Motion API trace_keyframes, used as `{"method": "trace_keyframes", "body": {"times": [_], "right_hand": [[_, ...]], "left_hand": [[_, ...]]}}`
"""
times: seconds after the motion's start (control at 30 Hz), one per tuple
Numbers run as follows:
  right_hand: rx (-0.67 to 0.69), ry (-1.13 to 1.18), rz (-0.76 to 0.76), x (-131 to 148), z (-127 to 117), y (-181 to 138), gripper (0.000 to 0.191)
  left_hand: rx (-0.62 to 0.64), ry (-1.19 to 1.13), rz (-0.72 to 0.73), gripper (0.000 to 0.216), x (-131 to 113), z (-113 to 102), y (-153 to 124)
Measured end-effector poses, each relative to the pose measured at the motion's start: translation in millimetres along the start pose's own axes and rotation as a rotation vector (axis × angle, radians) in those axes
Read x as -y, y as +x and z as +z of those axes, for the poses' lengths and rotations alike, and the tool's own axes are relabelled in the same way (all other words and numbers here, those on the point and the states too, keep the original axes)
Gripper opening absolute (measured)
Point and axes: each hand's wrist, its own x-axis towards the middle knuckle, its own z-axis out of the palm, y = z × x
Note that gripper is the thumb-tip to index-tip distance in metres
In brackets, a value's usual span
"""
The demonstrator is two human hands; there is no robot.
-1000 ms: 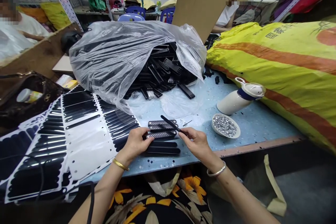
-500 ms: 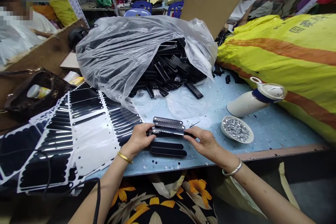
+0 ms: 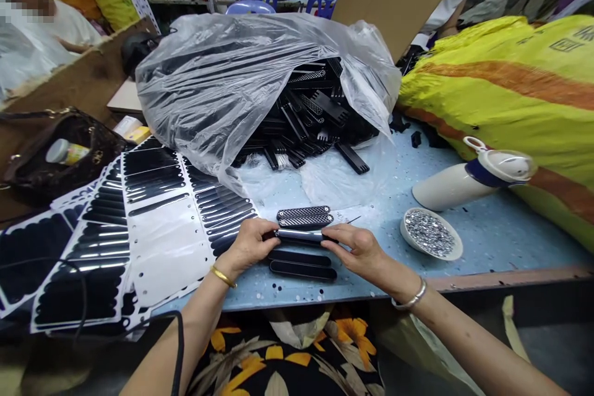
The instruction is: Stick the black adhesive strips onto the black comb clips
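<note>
Between my two hands is a slim black handle-like piece (image 3: 299, 236) with a glossy face, its exact kind unclear. My left hand (image 3: 250, 242) pinches its left end, while my right hand (image 3: 359, 250) pinches the right end. Just beyond it lie two black pieces with silver-patterned faces (image 3: 305, 216), side by side. Nearer to me, two plain black rounded pieces (image 3: 302, 269) rest on the blue table (image 3: 385, 198). A thin dark pin-like thing (image 3: 355, 219) lies close to my right fingers.
A clear plastic bag (image 3: 208, 86) spills black pieces at the back. Sheets of black stickers (image 3: 162, 247) spread leftward. On the right are a bowl of small silver parts (image 3: 429, 234), a white bottle (image 3: 445, 187) and a yellow sack (image 3: 524, 99). A person (image 3: 69, 25) sits at far left.
The held piece has turned in my fingers: its patterned face showed before, and now a smooth glossy face shows. The camera view has shifted slightly.
</note>
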Motion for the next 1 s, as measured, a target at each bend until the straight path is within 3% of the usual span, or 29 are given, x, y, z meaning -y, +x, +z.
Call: {"method": "trace_keyframes", "body": {"times": [0.17,0.33,1.0], "right_hand": [[-0.001,-0.044,-0.031,2,0,1,0.018],[0.001,-0.062,-0.038,8,-1,1,0.019],[0.009,-0.126,-0.093,10,5,2,0.017]], "left_hand": [[-0.044,-0.123,-0.092,0.025,2,1,-1],[-0.045,-0.11,-0.069,0.016,-1,-2,-1],[-0.039,-0.083,-0.063,0.016,-3,-3,-2]]}}
